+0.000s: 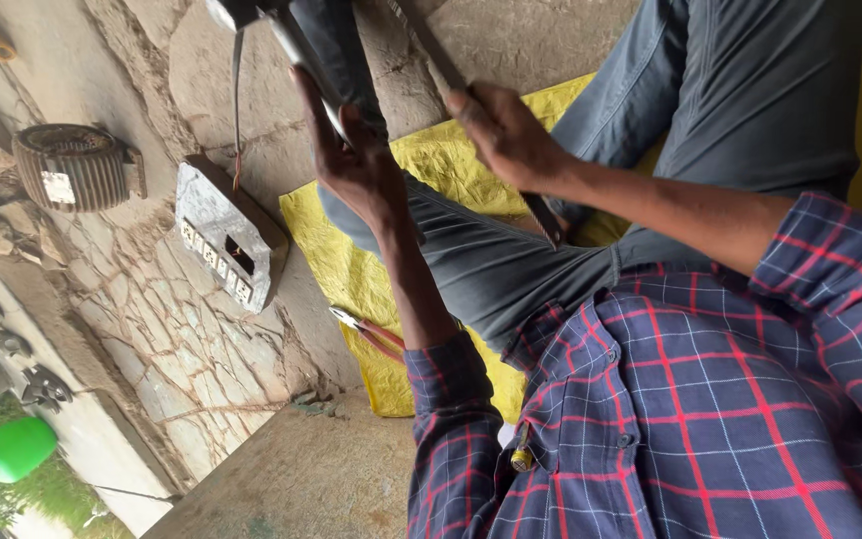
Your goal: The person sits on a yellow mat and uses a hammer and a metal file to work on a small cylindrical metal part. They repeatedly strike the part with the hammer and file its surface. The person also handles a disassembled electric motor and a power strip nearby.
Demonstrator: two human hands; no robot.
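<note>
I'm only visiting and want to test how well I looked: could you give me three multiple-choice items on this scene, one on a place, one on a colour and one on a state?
1. Where do the pliers lie?
A. on the cloth
B. on the grey block
C. in the shirt pocket

2. What colour is the cloth?
A. blue
B. yellow
C. white

3. How is the right hand?
A. open and flat
B. resting on the ground
C. closed on a bar

Answers:
1 A: the pliers lie on the cloth, beside the left forearm.
2 B: it is yellow all over.
3 C: the right hand grips a long dark bar, while the left hand holds a rod.
</note>
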